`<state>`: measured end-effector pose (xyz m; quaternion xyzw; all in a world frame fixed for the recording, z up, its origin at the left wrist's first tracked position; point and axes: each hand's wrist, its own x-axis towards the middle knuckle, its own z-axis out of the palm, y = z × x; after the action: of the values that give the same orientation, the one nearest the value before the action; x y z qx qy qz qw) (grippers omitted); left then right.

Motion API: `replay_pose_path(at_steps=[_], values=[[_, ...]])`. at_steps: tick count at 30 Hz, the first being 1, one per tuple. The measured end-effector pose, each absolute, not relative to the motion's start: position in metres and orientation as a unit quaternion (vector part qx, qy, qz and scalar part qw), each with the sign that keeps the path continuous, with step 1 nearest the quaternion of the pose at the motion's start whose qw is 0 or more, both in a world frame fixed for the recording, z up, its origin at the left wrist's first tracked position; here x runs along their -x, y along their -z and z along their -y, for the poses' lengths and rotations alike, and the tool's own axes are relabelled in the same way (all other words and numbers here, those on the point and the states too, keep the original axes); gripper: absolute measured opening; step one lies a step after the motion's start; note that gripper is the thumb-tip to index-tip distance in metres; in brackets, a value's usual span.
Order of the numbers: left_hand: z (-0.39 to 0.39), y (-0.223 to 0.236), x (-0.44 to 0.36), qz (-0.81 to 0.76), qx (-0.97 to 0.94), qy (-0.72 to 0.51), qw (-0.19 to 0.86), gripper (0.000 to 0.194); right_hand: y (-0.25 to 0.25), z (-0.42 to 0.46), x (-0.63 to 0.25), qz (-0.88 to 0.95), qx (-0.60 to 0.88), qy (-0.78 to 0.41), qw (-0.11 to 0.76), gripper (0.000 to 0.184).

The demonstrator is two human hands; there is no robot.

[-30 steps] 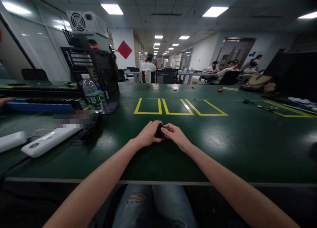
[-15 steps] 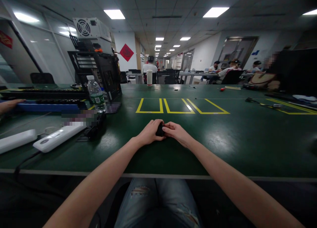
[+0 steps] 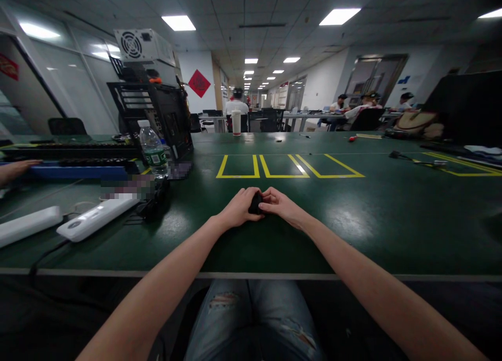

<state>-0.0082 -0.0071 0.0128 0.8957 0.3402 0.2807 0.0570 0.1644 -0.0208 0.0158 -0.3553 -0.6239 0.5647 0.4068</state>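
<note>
A small black object (image 3: 255, 204) is between my two hands, low over the green table (image 3: 282, 248); its kind is too dark and too covered to make out. My left hand (image 3: 242, 206) wraps round it from the left, thumb below and fingers over the top. From the right, my right hand (image 3: 277, 203) closes thumb and fingertips at the object's right side. Part of the object is hidden behind the fingers. Beyond both hands, yellow tape outlines (image 3: 281, 176) mark the tabletop.
At left stand white power strips (image 3: 98, 217), a water bottle (image 3: 152, 149) and a black computer case (image 3: 151, 110). Another person's hand (image 3: 18, 170) rests by a blue bar (image 3: 84, 169). A white cup (image 3: 236, 123) stands at the back, a cable (image 3: 418, 161) lies right.
Both hands stay together around the black object, with only a slight shift of the fingers. The whole view has moved a little.
</note>
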Motion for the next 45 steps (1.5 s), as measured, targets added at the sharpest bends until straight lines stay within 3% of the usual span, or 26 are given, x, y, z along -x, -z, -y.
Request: replay_pose_path(at_steps=[45], values=[[0.0101, -0.0141, 0.0052, -0.343, -0.893, -0.286, 0.062, 0.056, -0.0151, 0.019, -0.1661, 0.631, 0.374, -0.539, 0.413, 0.024]])
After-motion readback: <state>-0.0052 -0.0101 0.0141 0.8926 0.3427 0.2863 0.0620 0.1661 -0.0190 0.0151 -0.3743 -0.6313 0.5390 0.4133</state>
